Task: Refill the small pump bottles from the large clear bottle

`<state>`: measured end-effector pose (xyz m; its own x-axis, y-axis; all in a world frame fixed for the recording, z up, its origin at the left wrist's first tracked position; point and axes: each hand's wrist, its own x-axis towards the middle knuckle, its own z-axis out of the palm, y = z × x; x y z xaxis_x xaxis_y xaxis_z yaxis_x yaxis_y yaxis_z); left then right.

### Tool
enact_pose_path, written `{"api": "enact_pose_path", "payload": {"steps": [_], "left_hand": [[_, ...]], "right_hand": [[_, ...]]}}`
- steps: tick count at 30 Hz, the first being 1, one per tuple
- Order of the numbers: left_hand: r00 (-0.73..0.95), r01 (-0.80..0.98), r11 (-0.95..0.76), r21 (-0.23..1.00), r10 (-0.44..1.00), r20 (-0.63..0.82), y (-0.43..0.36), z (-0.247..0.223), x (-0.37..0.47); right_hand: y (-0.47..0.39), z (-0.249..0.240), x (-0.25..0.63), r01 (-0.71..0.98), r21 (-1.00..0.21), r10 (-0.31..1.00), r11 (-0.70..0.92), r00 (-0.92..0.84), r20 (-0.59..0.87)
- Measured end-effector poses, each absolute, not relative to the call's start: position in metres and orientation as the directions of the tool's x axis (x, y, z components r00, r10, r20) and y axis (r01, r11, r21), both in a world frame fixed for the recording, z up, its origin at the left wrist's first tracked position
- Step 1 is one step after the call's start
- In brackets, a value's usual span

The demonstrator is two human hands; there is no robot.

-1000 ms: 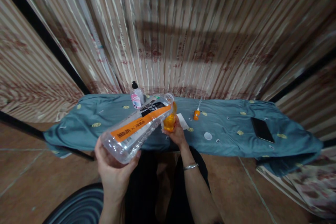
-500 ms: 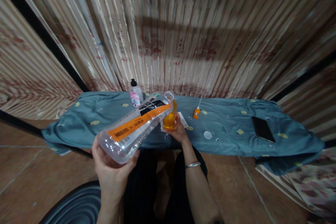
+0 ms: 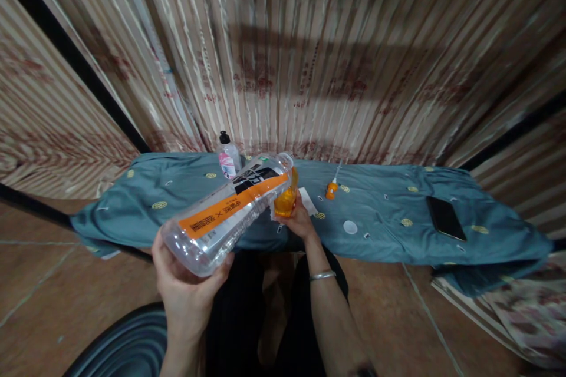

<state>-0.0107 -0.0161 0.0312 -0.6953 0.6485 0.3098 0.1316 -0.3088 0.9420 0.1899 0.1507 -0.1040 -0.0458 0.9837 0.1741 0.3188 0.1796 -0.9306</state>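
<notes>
My left hand is wrapped round the base of a large clear plastic bottle with an orange and black label. The bottle is tilted, its uncapped mouth pointing up and away to the right. Close by its mouth, my right hand grips a small orange see-through bottle, partly hidden behind the large one. Whether the two bottles touch, I cannot tell. An orange pump head with a thin clear tube lies on the cloth right of my right hand.
A teal patterned cloth covers the narrow table. On it are a clear bottle with black cap, a white paper, a round whitish disc and a black phone. A pleated curtain hangs behind; a dark ribbed stool stands lower left.
Hardly anything differs. Both hands keep their hold on the two bottles, and the large bottle stays tilted, with only a slight shift of the view.
</notes>
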Motion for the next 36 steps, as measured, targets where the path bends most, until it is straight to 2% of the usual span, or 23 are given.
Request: {"api": "enact_pose_path", "payload": {"steps": [6, 14, 23, 36], "left_hand": [[-0.710, 0.135, -0.302, 0.943, 0.635, 0.305, -0.016, 0.035, -0.008], [-0.706, 0.122, -0.309, 0.943, 0.641, 0.301, -0.015, 0.028, -0.009], [-0.729, 0.123, -0.222, 0.967, 0.642, 0.240, -0.009, 0.017, -0.008], [-0.714, 0.122, -0.261, 0.957, 0.647, 0.268, -0.004, 0.013, -0.001]], "right_hand": [[0.147, -0.097, 0.186, 0.307, -0.947, 0.994, 0.100, 0.015, 0.110], [0.148, -0.094, 0.190, 0.303, -0.945, 0.988, 0.123, 0.050, 0.144], [0.155, -0.099, 0.191, 0.254, -0.960, 0.990, 0.119, 0.043, 0.135], [0.155, -0.108, 0.186, 0.222, -0.969, 0.991, 0.113, 0.043, 0.125]]}}
